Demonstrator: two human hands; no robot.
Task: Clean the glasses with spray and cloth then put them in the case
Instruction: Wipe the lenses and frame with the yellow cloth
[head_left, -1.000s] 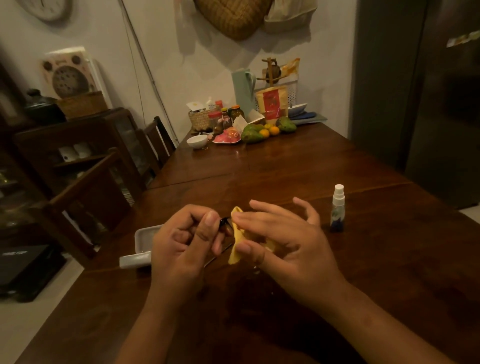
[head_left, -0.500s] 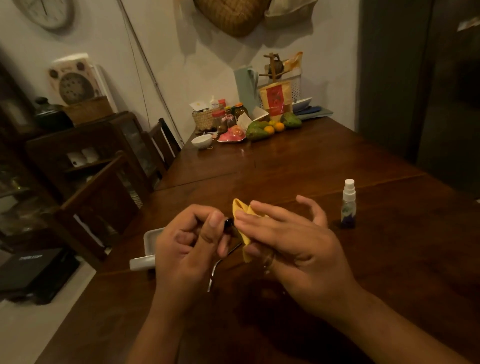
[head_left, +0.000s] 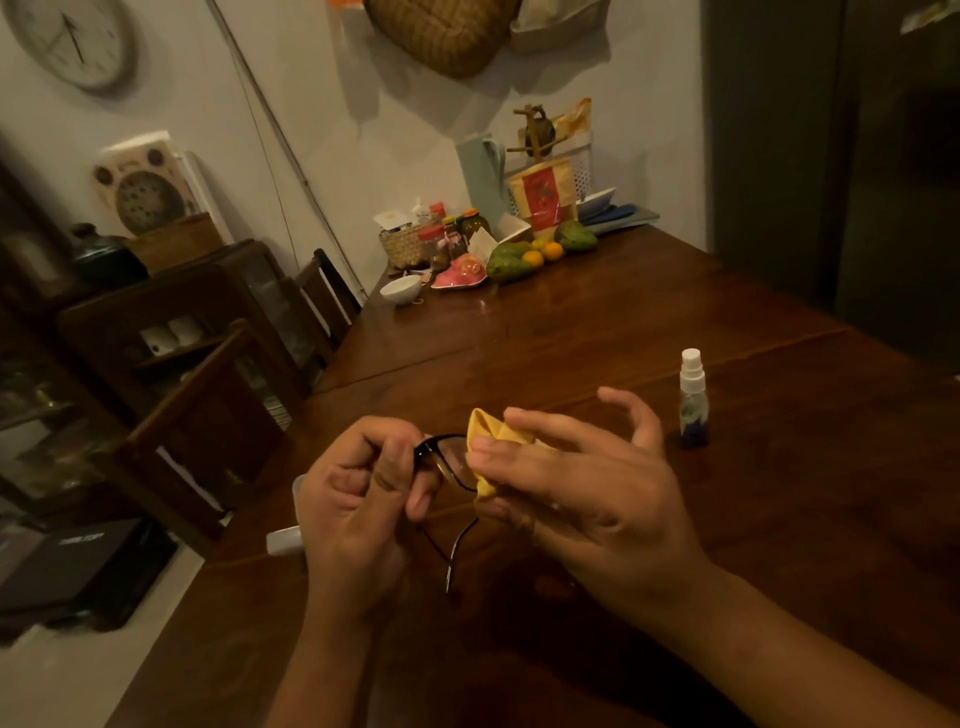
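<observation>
The glasses (head_left: 447, 460) sit just above the desk (head_left: 779, 545): the left hand (head_left: 358, 499) pinches their frame corner in curled fingers, and the right hand (head_left: 587, 483) pinches the yellow cloth (head_left: 491, 441) over a lens. More rim and a dangling arm show than a second ago, so the wiping seems partway done. The spray bottle (head_left: 693, 400) stands well right of the glasses, and the case (head_left: 283, 540) lies left, untouched.
</observation>
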